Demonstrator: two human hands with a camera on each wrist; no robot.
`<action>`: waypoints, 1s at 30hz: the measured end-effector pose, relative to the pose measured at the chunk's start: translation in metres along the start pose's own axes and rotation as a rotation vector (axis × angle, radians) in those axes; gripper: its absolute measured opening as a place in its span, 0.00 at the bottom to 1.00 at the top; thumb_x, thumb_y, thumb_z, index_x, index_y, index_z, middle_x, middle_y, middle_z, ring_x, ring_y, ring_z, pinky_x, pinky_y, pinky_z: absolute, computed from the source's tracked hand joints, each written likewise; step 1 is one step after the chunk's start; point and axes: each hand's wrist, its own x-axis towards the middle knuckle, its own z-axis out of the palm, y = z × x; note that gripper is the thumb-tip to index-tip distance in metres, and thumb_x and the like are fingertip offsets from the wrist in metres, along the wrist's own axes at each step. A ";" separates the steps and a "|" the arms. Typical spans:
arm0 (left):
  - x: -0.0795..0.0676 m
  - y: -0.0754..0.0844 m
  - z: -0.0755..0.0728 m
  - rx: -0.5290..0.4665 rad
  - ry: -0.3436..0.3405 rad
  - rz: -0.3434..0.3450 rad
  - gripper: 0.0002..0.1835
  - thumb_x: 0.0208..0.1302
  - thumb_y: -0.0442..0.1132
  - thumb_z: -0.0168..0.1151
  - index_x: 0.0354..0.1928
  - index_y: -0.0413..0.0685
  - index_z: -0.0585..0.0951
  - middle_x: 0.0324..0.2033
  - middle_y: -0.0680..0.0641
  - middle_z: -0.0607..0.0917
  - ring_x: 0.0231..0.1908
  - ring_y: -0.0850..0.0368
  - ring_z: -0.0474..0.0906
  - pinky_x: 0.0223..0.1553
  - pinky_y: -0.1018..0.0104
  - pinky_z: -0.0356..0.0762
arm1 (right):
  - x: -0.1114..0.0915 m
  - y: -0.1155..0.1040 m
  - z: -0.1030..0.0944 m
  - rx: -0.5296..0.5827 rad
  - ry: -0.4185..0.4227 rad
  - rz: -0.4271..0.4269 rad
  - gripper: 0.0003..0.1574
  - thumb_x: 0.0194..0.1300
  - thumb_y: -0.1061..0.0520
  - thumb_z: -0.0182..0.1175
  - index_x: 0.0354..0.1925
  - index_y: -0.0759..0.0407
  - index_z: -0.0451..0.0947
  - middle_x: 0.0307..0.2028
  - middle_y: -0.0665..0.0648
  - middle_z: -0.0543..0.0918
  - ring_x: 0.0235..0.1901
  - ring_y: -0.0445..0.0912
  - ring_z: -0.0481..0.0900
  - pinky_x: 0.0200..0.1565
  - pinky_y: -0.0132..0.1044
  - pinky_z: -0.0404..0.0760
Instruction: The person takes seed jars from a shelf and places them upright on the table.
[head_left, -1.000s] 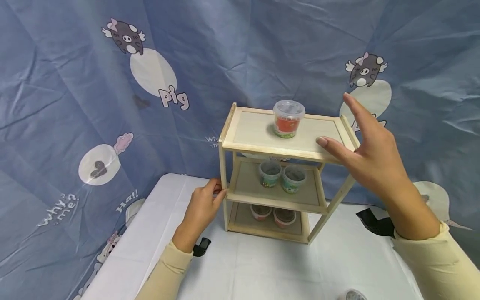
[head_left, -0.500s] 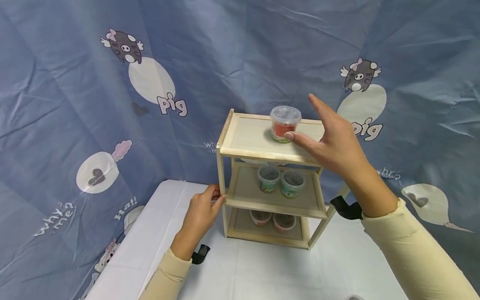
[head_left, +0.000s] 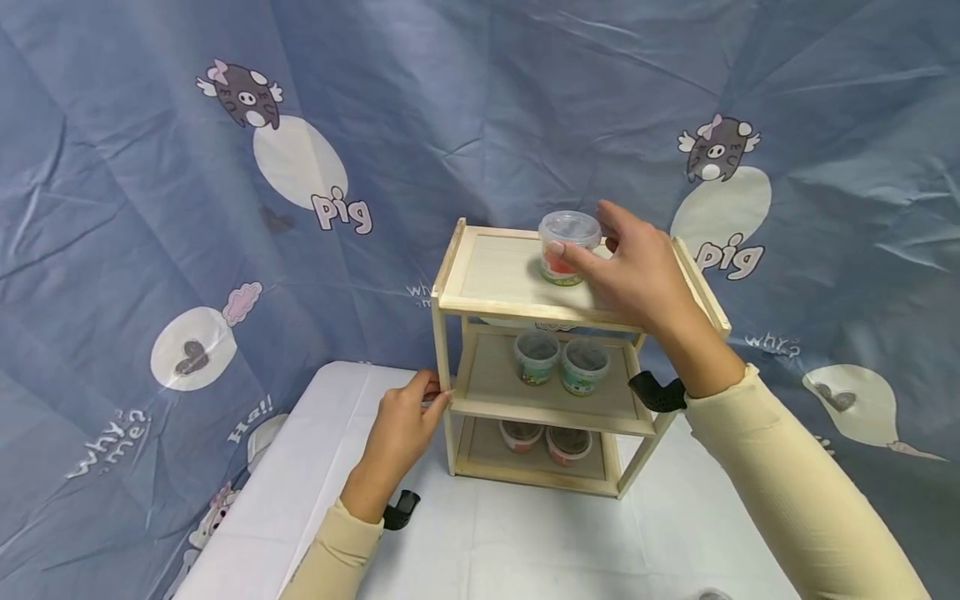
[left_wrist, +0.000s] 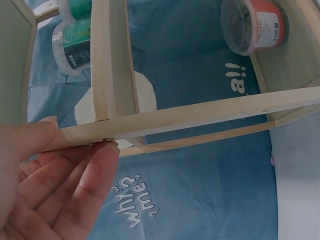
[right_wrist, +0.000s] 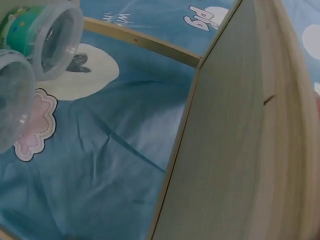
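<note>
My left hand (head_left: 405,421) pinches the front left post (left_wrist: 75,134) of a small three-tier wooden shelf (head_left: 487,271), thumb on one side and fingers on the other. On the top tier stands a clear lidded plastic tub (head_left: 568,227) with a red and green band. Around its right side my right hand (head_left: 637,262) is curled, thumb across the front and fingertips at the far side of the rim. That hand is out of sight in the right wrist view, which shows the underside of the top board (right_wrist: 220,135).
Two tubs with green bands, a left one (head_left: 536,358) and a right one (head_left: 585,367), stand on the middle tier. Two reddish tubs (head_left: 568,444) sit on the bottom tier. A white-covered table (head_left: 540,542) bears the shelf, before a blue printed curtain (head_left: 420,125).
My right hand has moved left across the top tier from the shelf's right end, its thumb and fingers closing around the tub. My left hand stays on the post.
</note>
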 end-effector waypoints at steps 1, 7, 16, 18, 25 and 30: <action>0.000 0.000 0.000 -0.002 -0.001 -0.004 0.09 0.71 0.35 0.70 0.49 0.41 0.84 0.42 0.42 0.91 0.42 0.50 0.90 0.41 0.57 0.89 | 0.002 0.000 0.001 0.003 0.002 0.000 0.43 0.64 0.35 0.72 0.63 0.64 0.76 0.50 0.66 0.84 0.48 0.59 0.81 0.51 0.53 0.78; -0.001 0.000 0.000 -0.012 -0.007 -0.012 0.09 0.71 0.36 0.70 0.49 0.41 0.84 0.42 0.42 0.91 0.42 0.50 0.90 0.41 0.58 0.89 | 0.004 0.000 0.007 0.008 -0.019 0.011 0.45 0.65 0.36 0.71 0.67 0.64 0.76 0.39 0.62 0.81 0.36 0.54 0.73 0.36 0.45 0.68; -0.001 -0.001 0.000 -0.001 0.007 0.021 0.09 0.71 0.35 0.70 0.49 0.40 0.84 0.42 0.42 0.91 0.41 0.50 0.90 0.39 0.58 0.89 | 0.003 -0.001 0.007 0.045 0.002 0.034 0.45 0.64 0.36 0.73 0.67 0.63 0.76 0.51 0.63 0.85 0.46 0.54 0.80 0.47 0.48 0.75; -0.002 -0.002 0.000 0.000 0.008 0.021 0.09 0.71 0.35 0.71 0.49 0.40 0.84 0.42 0.42 0.91 0.41 0.50 0.90 0.39 0.59 0.89 | 0.001 -0.001 0.008 0.071 0.032 0.035 0.44 0.63 0.38 0.74 0.67 0.63 0.77 0.52 0.62 0.86 0.46 0.53 0.81 0.48 0.45 0.76; -0.001 -0.002 0.000 -0.007 -0.002 0.022 0.09 0.71 0.36 0.70 0.49 0.40 0.84 0.43 0.42 0.91 0.42 0.50 0.90 0.40 0.59 0.89 | -0.010 -0.008 0.001 0.273 0.146 -0.011 0.37 0.62 0.51 0.78 0.64 0.63 0.78 0.50 0.61 0.87 0.44 0.42 0.85 0.46 0.25 0.81; 0.000 -0.002 -0.002 0.015 0.003 0.049 0.10 0.71 0.35 0.70 0.49 0.39 0.84 0.42 0.41 0.91 0.42 0.49 0.90 0.39 0.57 0.89 | -0.024 -0.017 -0.015 0.358 0.158 -0.056 0.37 0.60 0.54 0.80 0.64 0.61 0.78 0.51 0.58 0.86 0.46 0.40 0.87 0.47 0.27 0.83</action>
